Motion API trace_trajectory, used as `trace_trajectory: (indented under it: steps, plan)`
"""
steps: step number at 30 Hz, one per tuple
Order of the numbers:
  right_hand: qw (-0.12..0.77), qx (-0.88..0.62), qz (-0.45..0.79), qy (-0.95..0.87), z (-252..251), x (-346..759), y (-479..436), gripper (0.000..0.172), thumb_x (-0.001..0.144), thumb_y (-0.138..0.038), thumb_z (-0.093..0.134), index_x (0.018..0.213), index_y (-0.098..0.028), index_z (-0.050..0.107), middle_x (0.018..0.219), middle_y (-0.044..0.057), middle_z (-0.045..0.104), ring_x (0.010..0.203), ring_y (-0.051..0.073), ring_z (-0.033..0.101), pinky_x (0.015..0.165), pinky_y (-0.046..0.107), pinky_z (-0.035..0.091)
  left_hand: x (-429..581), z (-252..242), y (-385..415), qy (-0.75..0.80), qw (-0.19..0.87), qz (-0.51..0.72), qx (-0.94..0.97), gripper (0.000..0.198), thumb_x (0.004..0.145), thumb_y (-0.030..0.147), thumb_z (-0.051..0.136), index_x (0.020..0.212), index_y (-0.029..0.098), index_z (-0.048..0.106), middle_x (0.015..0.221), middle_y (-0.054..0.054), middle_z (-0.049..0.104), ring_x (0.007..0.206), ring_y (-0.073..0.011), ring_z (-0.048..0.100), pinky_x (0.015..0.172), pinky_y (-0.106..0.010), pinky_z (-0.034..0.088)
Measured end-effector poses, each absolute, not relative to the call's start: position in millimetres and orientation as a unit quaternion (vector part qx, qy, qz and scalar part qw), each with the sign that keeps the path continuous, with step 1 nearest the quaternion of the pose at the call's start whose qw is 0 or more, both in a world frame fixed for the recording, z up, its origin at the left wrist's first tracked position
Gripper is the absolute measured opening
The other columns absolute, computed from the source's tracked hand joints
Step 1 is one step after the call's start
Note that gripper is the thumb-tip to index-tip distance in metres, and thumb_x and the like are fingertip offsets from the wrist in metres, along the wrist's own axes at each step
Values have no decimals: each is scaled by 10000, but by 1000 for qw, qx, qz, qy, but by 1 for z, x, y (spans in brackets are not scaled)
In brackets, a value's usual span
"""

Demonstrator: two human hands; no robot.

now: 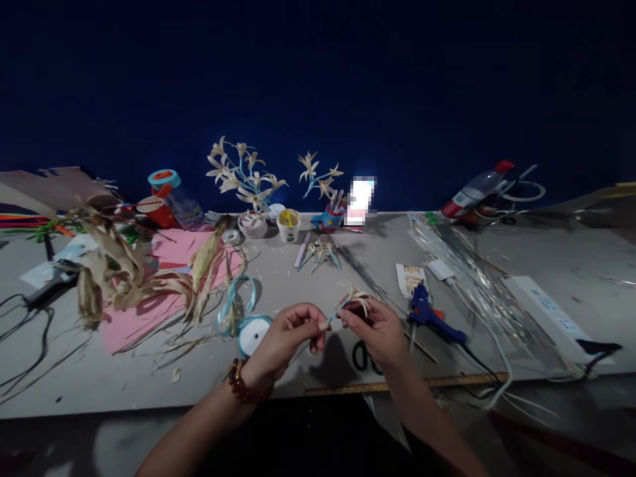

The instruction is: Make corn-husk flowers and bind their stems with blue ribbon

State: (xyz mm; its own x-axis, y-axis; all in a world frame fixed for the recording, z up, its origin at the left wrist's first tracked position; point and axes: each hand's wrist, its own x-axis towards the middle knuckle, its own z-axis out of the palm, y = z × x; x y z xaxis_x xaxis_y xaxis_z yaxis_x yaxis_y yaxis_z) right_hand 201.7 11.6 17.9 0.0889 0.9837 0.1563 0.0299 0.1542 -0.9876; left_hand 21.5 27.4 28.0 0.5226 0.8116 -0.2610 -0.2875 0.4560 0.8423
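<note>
Head view. A dark blue wall closes the far side of a grey bench spread with craft materials. At left lies a heap of dried husks, partly over pink paper; at right, a bundle of clear-wrapped wires runs from the far edge toward the near side. A spray of pale flowers stands far left of centre.

The left hand and right hand meet above the near middle of the bench, fingertips just apart. Between them lies a thin stem wrapped in light blue, its long axis slanting from near left to far right. The pale flower at its far right end is nearer the right hand, beside the curled fingers.

The left hand is closed in a pinch, thumb against forefinger, gripping the stem. The right hand is likewise nearly closed, its thumb and fingertips on the stem just below the petals; the exact contact is partly hidden.

A blue glue gun lies right of the right hand, a ribbon spool just left of the left hand, and dark scissors beneath the right hand.
</note>
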Motion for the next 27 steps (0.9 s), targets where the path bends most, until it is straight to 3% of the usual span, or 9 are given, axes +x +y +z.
trace_trajectory:
  steps: [27]
  plan:
    - [528,-479,449,-538,19,184,20,189,786,-364,715,766,-179,678,709,18,615,619,132,552,554,235,471,5,25,29,382,785,346,344,196,748,305,752,732,142,643,524,4,598,480,-79,494,483,-185,355]
